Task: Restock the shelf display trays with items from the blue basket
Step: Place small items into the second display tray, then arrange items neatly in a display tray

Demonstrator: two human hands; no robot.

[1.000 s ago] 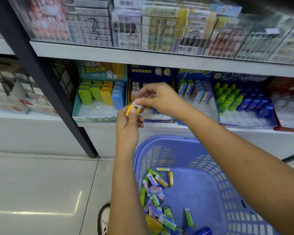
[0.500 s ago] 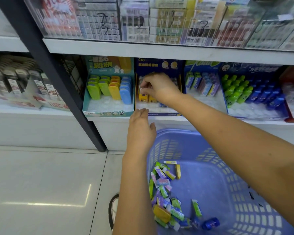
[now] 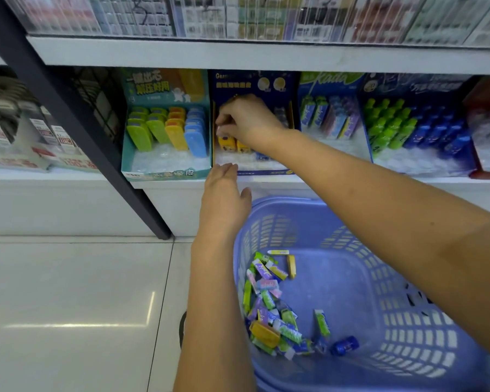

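Observation:
The blue basket point(image 3: 283, 205) stands on the floor under the shelf, with several small wrapped items point(image 3: 268, 301) heaped at its left side. My right hand point(image 3: 248, 120) reaches into the dark blue display tray point(image 3: 262, 172), fingers curled down and pinching a small yellow item point(image 3: 226, 142) at the tray's left. More yellow pieces stand beside it. My left hand point(image 3: 224, 199) hovers with straight fingers just below the tray's front edge and holds nothing.
A teal tray of green, yellow and blue cases point(image 3: 164, 131) sits to the left. To the right are a tray of wrapped sticks point(image 3: 331, 117) and one of green and blue bottles point(image 3: 413, 131). A black slanted post point(image 3: 77, 123) stands left. My shoe point(image 3: 183, 326) is beside the basket.
Both hands held a small yellow item together in front of the shelf. My right hand has since carried it into the dark blue tray, while my left hand let go and opened.

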